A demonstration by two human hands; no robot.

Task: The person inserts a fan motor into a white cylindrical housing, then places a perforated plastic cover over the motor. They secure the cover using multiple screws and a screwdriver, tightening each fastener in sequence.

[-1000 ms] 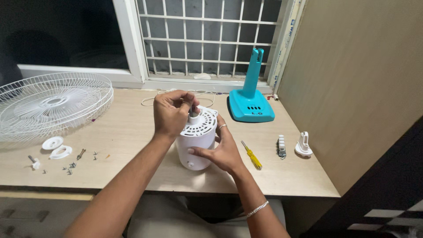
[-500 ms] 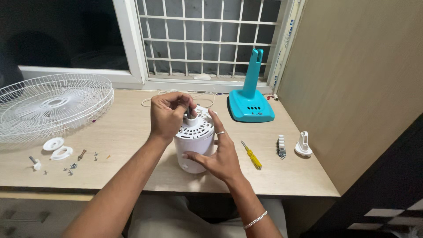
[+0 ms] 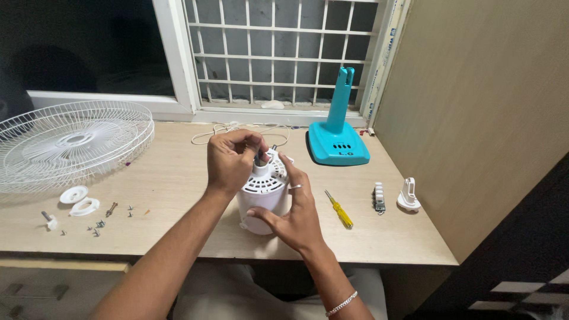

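Observation:
A white, round fan motor housing [image 3: 265, 188] with a slotted top stands on the wooden table [image 3: 178, 184], tilted a little toward me. My left hand [image 3: 231, 160] is closed over its top, fingers pinching the dark shaft [image 3: 261, 159] that sticks out of the centre. My right hand [image 3: 294, 210] wraps the housing's right side, thumb across the front, a ring on one finger.
A white wire fan guard [image 3: 68, 142] lies at the left. Near it sit two white plastic rings [image 3: 78, 201] and several loose screws [image 3: 98, 225]. A yellow screwdriver [image 3: 339, 209], a switch block [image 3: 379, 197], a white clip [image 3: 408, 194] and the teal fan base [image 3: 338, 139] lie to the right. A white cord [image 3: 219, 131] trails behind.
The housing has tipped slightly toward me and shifted a bit. My left fingers have turned on the shaft, and my right hand has slid round the side.

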